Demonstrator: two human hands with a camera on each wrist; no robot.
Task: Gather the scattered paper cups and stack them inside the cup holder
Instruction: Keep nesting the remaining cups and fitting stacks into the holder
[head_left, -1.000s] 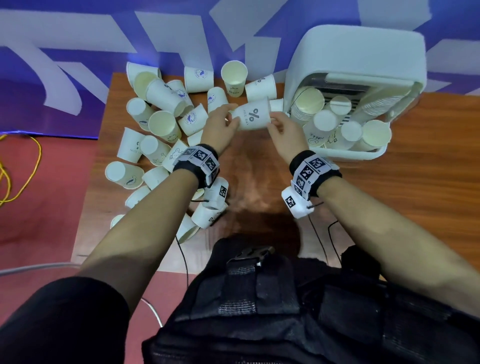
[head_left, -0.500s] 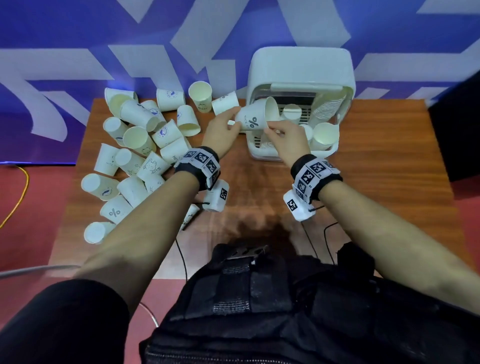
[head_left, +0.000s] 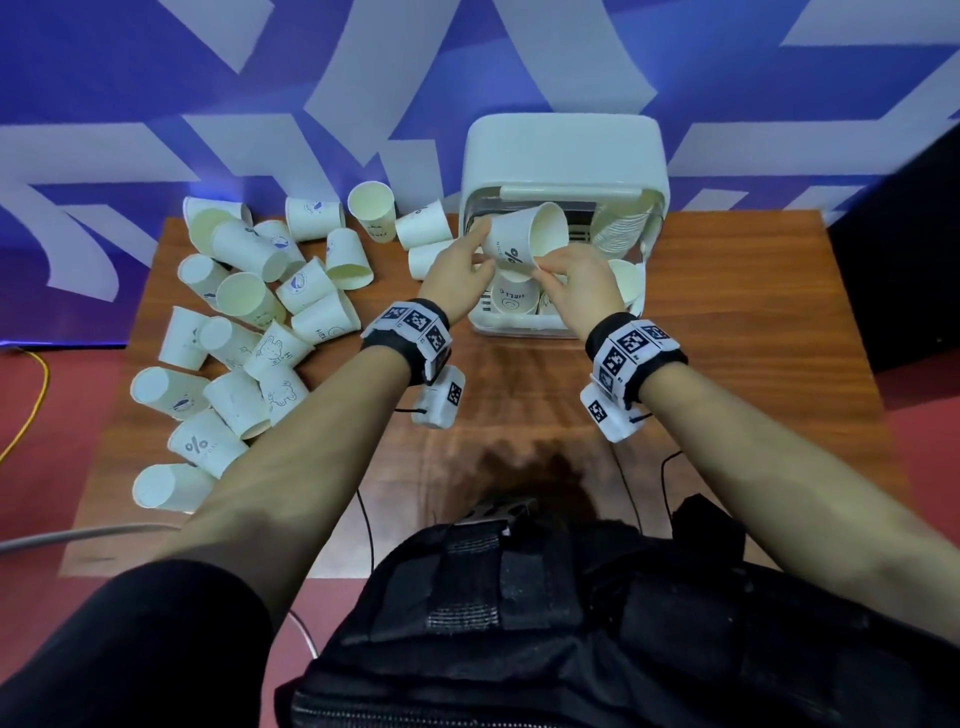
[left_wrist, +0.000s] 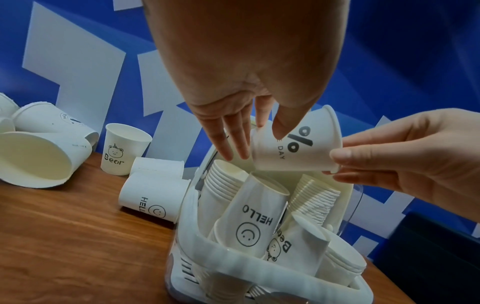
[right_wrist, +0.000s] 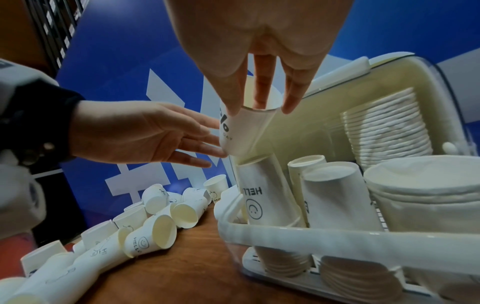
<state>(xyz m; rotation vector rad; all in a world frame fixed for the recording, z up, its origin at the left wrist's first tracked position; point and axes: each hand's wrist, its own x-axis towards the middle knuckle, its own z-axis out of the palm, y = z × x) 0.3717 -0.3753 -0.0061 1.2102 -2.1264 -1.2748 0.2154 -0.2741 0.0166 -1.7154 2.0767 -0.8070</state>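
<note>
Worktop (head_left: 727, 395) of dark wood grain is seen nearest, and above its bare middle a single paper cup (head_left: 524, 241) is held tilted over the open cup holder (head_left: 563, 156), mouth turned up and to the right. The right hand (head_left: 582, 283) is pinched on the cup's rim with thumb and fingertips, as the right wrist view shows, while the left hand (head_left: 457, 270) is kept fairly straight, its fingers (left_wrist: 233, 142) laid against the cup's base and its thumb on the side wall; whether that amounts to a true grip cannot be told for certain. The held cup is poised just above the upturned base of a stack (left_wrist: 249, 218) standing mouth-down in the holder. For the step to be done well, the cup should probably be turned mouth-down, lined up with that stack's axis and slid over it squarely, with light pressure only, since thin paper walls are likely to buckle if squeezed. On the held cup a large "%" and the word "DAY" can be read; on the stack below, "HELLO" with a smiley, and beside it "Bear" with a small bear. Farther left, many loose cups (head_left: 249, 332) are scattered on their sides, some marked "HELLO" or "%", and one upright cup (left_wrist: 124, 152) marked "Bear" stands by the blue wall (head_left: 156, 78).
</note>
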